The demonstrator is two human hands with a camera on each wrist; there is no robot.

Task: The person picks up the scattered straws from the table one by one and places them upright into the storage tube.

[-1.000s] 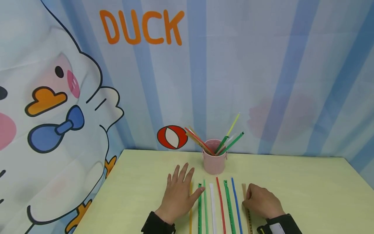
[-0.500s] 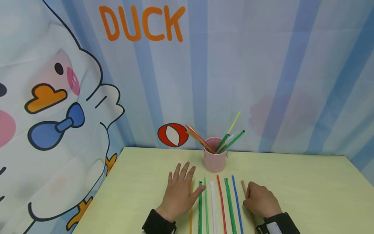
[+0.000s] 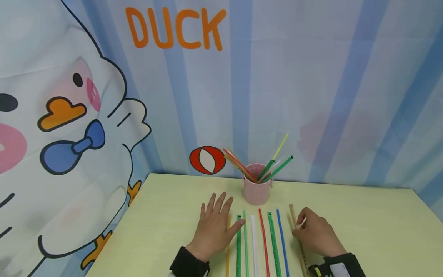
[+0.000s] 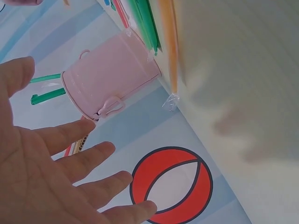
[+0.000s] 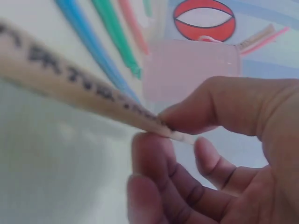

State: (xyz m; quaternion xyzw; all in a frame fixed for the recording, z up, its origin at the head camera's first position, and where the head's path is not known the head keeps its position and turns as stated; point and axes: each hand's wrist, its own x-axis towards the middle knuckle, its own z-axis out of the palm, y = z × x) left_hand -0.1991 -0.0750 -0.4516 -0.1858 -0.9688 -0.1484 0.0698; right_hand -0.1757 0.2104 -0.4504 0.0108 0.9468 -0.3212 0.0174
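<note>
My right hand (image 3: 318, 232) pinches a slim tan straw (image 5: 70, 84) with dark printed characters between thumb and fingertips. In the head view it slants at the right end of a row of straws. Beyond the fingertips, a pale narrow bit shows in the right wrist view. My left hand (image 3: 212, 229) is spread, fingers straight, over the row's left end and partly covers a yellow straw (image 3: 228, 250). Between the hands lie a green straw (image 3: 238, 246), a thin light-green straw (image 3: 246, 246), a white straw (image 3: 255, 246), a red straw (image 3: 264, 244), a thick green straw (image 3: 274, 244) and a blue straw (image 3: 283, 244).
Behind the row stands a small pink bucket (image 3: 257, 194) with more straws (image 3: 238, 165) leaning out of it. The pale yellow table (image 3: 373, 227) meets a blue striped cloth backdrop (image 3: 270, 77) printed with a duck (image 3: 104, 200) and a ball (image 3: 207, 160).
My right hand has shifted slightly right and away from me. The tan straw has slid farther forward and its near end has swung right. My left hand has stayed in place.
</note>
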